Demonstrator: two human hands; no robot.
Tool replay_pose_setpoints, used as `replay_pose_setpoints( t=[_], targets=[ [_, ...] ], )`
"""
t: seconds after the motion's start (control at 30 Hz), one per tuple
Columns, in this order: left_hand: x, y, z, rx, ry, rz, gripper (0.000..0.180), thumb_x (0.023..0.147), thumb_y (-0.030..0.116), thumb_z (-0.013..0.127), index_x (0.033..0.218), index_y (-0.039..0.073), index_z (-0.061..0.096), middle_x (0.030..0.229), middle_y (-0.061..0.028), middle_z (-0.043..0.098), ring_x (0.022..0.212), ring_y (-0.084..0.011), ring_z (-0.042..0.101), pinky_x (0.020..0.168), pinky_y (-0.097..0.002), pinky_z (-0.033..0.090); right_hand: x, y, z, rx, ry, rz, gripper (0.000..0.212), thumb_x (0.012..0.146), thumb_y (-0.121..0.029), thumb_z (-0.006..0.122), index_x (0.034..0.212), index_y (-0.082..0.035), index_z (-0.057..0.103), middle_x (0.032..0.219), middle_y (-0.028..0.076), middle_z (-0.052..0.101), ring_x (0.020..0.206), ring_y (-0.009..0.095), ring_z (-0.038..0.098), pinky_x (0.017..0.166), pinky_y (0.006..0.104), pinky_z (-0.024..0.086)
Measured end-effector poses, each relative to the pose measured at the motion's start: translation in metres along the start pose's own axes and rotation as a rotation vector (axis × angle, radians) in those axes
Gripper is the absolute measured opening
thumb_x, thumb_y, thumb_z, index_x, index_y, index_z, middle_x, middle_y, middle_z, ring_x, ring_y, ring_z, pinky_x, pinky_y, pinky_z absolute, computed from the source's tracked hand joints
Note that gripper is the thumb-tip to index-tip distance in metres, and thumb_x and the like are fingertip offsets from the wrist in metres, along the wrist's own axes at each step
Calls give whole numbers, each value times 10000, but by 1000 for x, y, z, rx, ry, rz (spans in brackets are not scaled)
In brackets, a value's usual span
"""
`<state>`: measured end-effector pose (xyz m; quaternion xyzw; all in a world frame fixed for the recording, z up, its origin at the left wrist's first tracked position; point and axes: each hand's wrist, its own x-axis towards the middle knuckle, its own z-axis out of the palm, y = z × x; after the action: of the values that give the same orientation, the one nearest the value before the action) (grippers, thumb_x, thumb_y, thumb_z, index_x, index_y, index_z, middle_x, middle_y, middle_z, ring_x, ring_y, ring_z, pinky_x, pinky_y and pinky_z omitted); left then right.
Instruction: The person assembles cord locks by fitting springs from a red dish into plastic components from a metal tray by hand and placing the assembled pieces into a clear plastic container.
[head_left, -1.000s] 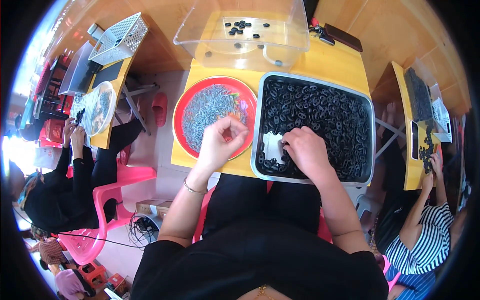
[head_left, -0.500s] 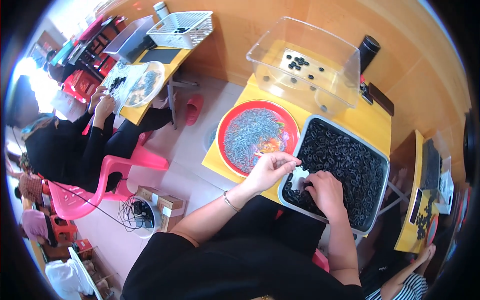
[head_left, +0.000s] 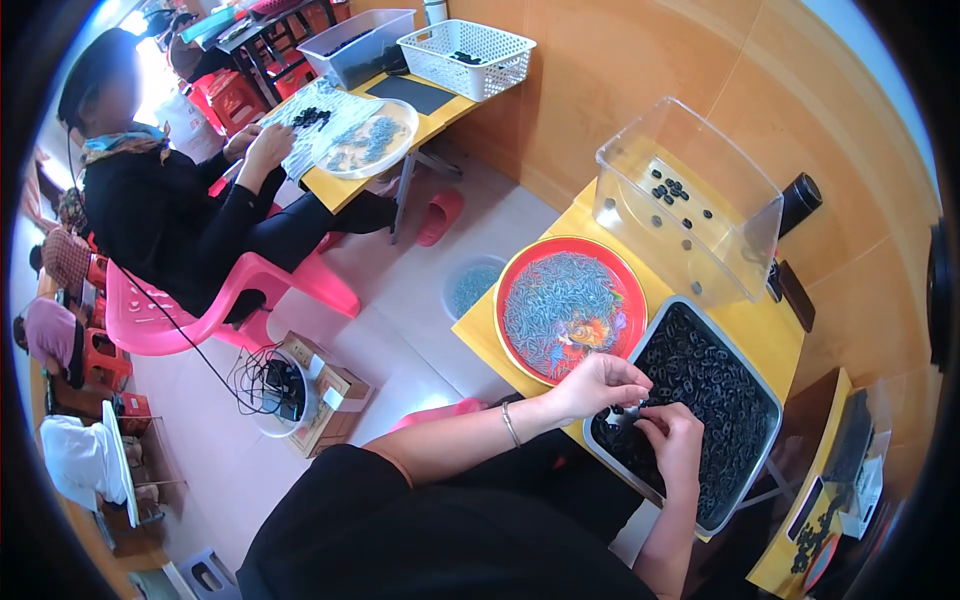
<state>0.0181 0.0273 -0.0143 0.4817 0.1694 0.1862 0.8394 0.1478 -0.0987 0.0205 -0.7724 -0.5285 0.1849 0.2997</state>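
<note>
My left hand [head_left: 598, 388], with a bracelet at the wrist, hovers over the near-left corner of a grey tray [head_left: 774, 410]. Its thumb and fingers are pinched together on something too small to make out. Just right of it, my right hand [head_left: 674, 438] also has thumb and fingertips together, close to the left fingertips. A small dark piece shows between the hands, but which one grips it cannot be told. Many small black oval pieces [head_left: 715, 385] fill the tray. Left of it, a red round plate [head_left: 570, 245] holds a heap of thin grey-blue pins [head_left: 548, 298].
Behind the tray stands a clear plastic bin [head_left: 690, 150] with several black pieces, on the yellow table [head_left: 490, 328]. A black bottle [head_left: 800, 200] lies beyond it. At left a person [head_left: 170, 220] works on a pink chair [head_left: 150, 320]. A tub with cables [head_left: 285, 395] is on the floor.
The view has swung, so the tables sit farther right and lower. My right hand has lifted from among the black pieces and come up to my left fingertips.
</note>
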Motion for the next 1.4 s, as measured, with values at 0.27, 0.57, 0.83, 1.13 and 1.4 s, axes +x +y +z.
replay_pose_setpoints(
  t=[0.27,0.57,0.83,1.13,1.4],
  targets=[
    [4,-3,18,-43,-19,-31,164,871,165,541,846,5,571,729,-33,609,637,-64,565,588,-195,473,-8,5,-13,288,109,102,63,798,49,539,849,15,523,749,74,585,677,102,602,599,224,477],
    [5,-1,19,-86,3,-74,261,929,264,412,842,43,521,719,-25,566,638,-78,550,578,-195,457,-1,-16,-16,848,108,92,139,846,-18,515,968,17,570,840,43,564,706,75,544,645,199,453],
    [1,2,23,-180,-30,-56,180,911,209,464,872,42,516,746,-32,571,664,-91,556,599,-208,457,-3,-15,-9,979,228,68,225,813,-6,566,1037,9,561,900,40,541,765,72,553,698,198,457],
    [-2,7,25,-234,-56,-62,94,883,103,502,934,29,531,817,-45,590,714,-76,562,642,-182,456,-4,-17,-4,878,293,-40,180,824,18,535,999,37,571,944,65,517,807,126,577,744,229,487],
    [-2,4,25,-93,-15,1,114,879,119,514,934,23,542,788,-29,596,684,-64,555,623,-185,452,-4,-22,-4,722,305,-53,238,782,87,541,1009,25,570,953,66,511,852,115,557,747,213,467]
  ],
)
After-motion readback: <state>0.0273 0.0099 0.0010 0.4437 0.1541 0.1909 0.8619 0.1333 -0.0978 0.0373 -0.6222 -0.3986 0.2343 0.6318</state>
